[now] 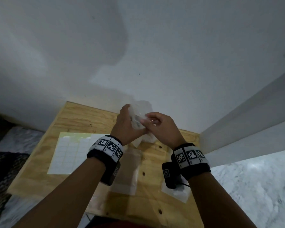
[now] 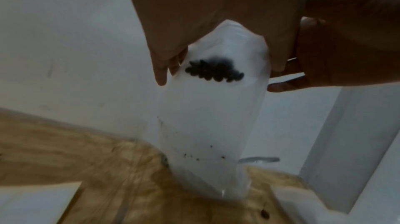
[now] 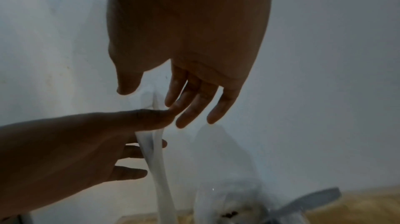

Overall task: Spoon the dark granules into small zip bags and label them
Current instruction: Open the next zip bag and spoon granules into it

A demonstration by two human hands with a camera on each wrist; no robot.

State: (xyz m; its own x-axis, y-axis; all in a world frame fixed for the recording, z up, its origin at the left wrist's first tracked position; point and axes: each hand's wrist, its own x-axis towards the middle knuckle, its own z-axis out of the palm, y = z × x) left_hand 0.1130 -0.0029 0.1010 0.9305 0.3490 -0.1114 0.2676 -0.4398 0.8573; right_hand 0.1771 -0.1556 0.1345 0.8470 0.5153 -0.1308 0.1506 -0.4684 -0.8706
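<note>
Head view: both hands are raised above the far edge of the wooden table [image 1: 82,122], which serves as the reference. The left hand [image 1: 128,127] and right hand [image 1: 161,127] meet on a small clear zip bag [image 1: 138,117] held up in front of the white wall. A label sheet [image 1: 69,153] lies flat on the left part of the table. Empty clear bags [image 1: 127,171] lie on the table below the left wrist. A further crumpled plastic bag [image 1: 146,139] sits on the table just under the hands.

Left wrist view: the zip bag [image 2: 207,116] hangs upright above the table [image 2: 65,150], with its lower end close to the table's back edge. The left hand [image 2: 216,13] pinches its top edge between thumb and fingers. A cluster of dark granules [image 2: 214,71] sits inside, high up near the fingers; a few specks cling lower down. The right hand [image 2: 346,42] touches the bag's right edge.

Right wrist view: the right hand [image 3: 190,47] has its fingers straight and loosely spread, fingertips against the bag's top [image 3: 151,97]. The left hand [image 3: 75,150] grips the bag edge-on. A spoon [image 3: 307,202] lies by the crumpled bag, low near the table.
</note>
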